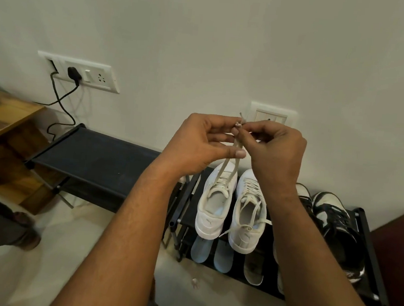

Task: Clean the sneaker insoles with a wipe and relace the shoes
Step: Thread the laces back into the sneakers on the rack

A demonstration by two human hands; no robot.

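My left grip (204,143) and right grip (274,154) are both clamped on the lace (229,160) ends, tips held together, probably to even their lengths. The lace runs down to the sneaker (212,210) below the grips, on the rack (189,215).

Dim, even indoor light with a greenish-grey cast falls on the wall (206,31), which darkens toward the far corners. The black cable (61,102) throws a faint, soft shadow to its right. The left hand (202,143), the right hand (277,149) and the lace (227,162) they pinch are sharp. The foot (25,232) at the near left is smeared. Wide-angle bending tilts the switch plate (81,71).
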